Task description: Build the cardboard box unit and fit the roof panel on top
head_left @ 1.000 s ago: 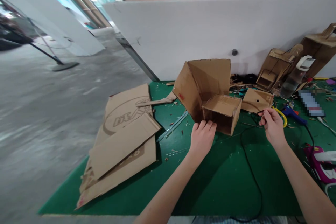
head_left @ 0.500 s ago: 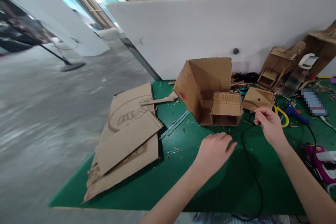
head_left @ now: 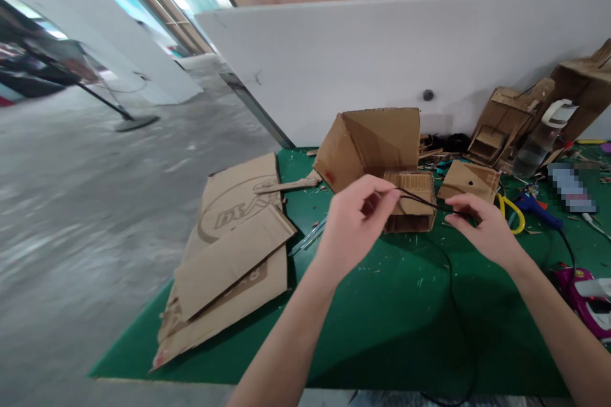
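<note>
Between my two hands a thin black cord (head_left: 424, 201) is stretched in front of a small cardboard box (head_left: 411, 222). My left hand (head_left: 356, 222) is closed, pinching the cord's left end between thumb and fingers. On the right, the cord runs into the curled fingers of my right hand (head_left: 482, 229). A larger open cardboard piece (head_left: 382, 140) stands behind the small box, partly hidden by my left hand. A flat cardboard piece with a small hole (head_left: 468, 181) lies behind my right hand.
Cardboard sheets (head_left: 229, 261) lie at the left of the green table (head_left: 372, 337). On the right are yellow-handled scissors (head_left: 514, 213), a blue glue gun (head_left: 537, 206), a clear bottle (head_left: 544, 140), a phone (head_left: 570, 187) and a magenta-white object (head_left: 585, 299). A white partition (head_left: 310, 70) stands behind.
My left hand has moved up and left and taken hold of the black cord. The cord has been raised from the table between my hands. My right hand has shifted slightly.
</note>
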A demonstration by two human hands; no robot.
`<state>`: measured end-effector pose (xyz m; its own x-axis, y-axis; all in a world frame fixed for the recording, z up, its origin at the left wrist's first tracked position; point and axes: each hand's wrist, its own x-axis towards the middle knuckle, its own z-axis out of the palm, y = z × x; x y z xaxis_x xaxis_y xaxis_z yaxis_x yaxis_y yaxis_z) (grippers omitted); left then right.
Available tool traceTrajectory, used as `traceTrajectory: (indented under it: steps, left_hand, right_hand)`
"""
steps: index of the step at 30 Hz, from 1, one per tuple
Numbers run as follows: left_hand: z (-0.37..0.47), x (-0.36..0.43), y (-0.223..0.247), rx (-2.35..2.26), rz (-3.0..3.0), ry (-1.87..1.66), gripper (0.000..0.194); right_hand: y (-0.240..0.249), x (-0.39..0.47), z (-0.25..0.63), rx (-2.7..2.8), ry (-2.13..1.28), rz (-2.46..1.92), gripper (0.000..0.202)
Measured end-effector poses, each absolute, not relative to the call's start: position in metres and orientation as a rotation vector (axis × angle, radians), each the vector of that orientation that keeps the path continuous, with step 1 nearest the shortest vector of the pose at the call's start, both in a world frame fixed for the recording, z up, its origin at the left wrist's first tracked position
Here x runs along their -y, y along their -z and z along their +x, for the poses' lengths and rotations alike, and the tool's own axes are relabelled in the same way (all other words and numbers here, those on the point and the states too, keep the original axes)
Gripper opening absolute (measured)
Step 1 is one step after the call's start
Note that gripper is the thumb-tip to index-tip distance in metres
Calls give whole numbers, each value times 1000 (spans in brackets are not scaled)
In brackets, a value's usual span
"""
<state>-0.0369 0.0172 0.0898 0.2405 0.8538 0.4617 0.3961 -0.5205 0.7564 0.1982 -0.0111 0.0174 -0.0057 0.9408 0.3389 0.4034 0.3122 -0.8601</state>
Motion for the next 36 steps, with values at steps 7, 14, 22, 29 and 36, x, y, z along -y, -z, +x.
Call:
traceTrajectory:
  steps: [7, 14, 22, 29, 36]
  left_hand:
    - [-66, -35, -92, -813, 1254, -1690, 16]
    - [-49, -25, -99, -977, 1647, -1186, 15]
    - [-34, -24, -107, -1036, 1852, -984, 16]
    - [-65, -29, -103, -968, 1606, -1578, 11]
    - [-91, -30, -135, -691, 1098, -1993, 23]
  right_hand:
    - [21, -4, 215, 1577, -651, -1438, 31]
    - [-11, 11, 177, 1503, -886, -1096, 54]
    - [-10, 12, 113, 1277, -1215, -1004, 50]
    - [25, 3, 169, 1462, -872, -1286, 24]
    - [46, 24, 221, 1315, -700, -1493, 34]
